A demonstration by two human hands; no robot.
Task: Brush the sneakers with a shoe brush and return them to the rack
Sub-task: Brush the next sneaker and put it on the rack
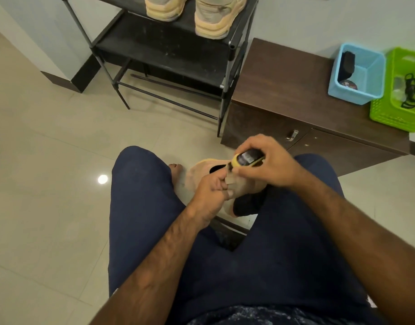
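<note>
Your left hand (210,192) curls round the peach sneaker (200,171), low between your knees. Your right hand (265,160) grips the yellow-and-black shoe brush (246,158), fingers wrapped over its back, right at the sneaker's upper side. Farther off, a pair of sneakers (215,17) stands on the black rack (169,50). To its right, a wooden bench (284,85) carries a blue basket (356,92) and a green basket (389,116).

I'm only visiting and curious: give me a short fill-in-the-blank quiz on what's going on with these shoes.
The left hand grips a sneaker while the right hand holds a yellow-and-black ____.
Two more sneakers stand on the black ____.
On the cabinet, the blue basket sits beside a ____ basket.
Missing words: brush, rack, green.
</note>
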